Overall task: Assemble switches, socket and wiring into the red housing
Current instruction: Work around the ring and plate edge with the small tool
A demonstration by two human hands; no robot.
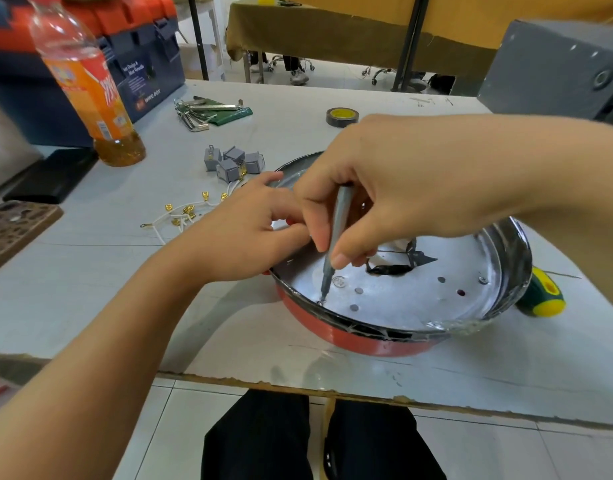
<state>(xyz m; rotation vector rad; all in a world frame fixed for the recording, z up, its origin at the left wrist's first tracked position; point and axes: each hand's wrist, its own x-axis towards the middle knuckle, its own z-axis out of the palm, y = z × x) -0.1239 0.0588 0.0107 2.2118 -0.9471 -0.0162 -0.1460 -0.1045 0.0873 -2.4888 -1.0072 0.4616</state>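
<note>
A pale grey tabletop [90, 289] fills most of the view; its near edge is chipped, showing a brown core, and its surface carries pencil marks and scratches. Below it lies a floor of light tiles [506, 452] with thin grout lines. Across a white aisle stands a second table draped in an olive-yellow cloth [332, 32], its hem frayed, with dark metal posts [407, 43] in front of it. Under that cloth, wheeled chair bases [291, 62] and a pair of shoes show. A grey box-like cabinet [554, 67] stands at the right edge. The light is even and bright.
</note>
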